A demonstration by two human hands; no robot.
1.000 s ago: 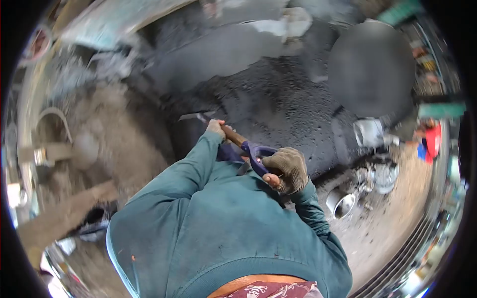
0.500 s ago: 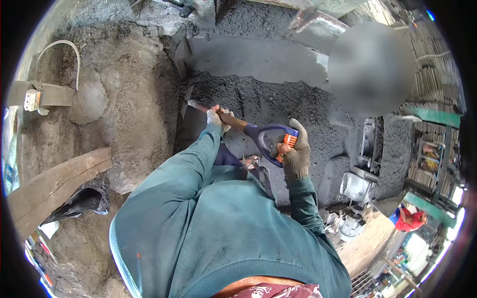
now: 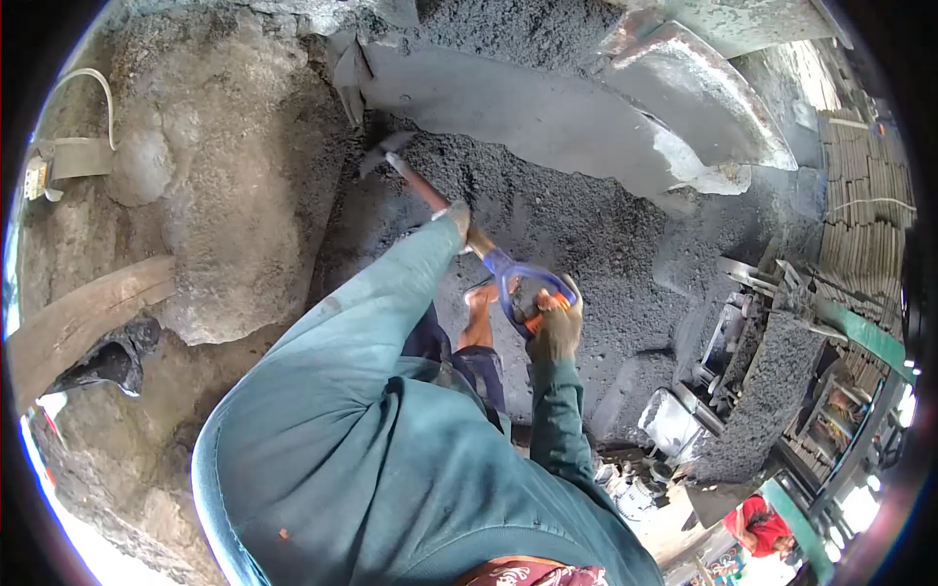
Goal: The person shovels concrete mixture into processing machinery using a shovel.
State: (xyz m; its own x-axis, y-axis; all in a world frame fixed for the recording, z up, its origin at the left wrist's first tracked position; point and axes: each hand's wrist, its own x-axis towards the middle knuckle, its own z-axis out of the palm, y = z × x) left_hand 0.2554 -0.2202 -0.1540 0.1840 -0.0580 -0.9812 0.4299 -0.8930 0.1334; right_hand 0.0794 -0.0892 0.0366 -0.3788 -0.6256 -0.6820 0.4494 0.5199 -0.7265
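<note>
A shovel (image 3: 422,186) with a brown shaft and a blue D-shaped handle slants across the middle of the view. My left hand (image 3: 456,216), partly hidden by its sleeve, is wrapped round the shaft. At the top end, my gloved right hand (image 3: 559,330) is closed on the orange grip of the handle. The blurred blade (image 3: 383,153) is at the edge of a dark, gritty, wet-looking mix (image 3: 557,205). My bare leg (image 3: 477,327) shows beneath the shovel.
A long grey metal sheet (image 3: 489,98) borders the mix at the far side. On the left rise a rough earthen ledge (image 3: 234,176) and a wooden beam (image 3: 93,303). Machinery (image 3: 718,342) stands to the right. A person in red (image 3: 757,527) is at lower right.
My view has turned and shifted. The shovel now slants more steeply, its blade higher in view, and my right hand sits lower and further left. Both hands keep their hold.
</note>
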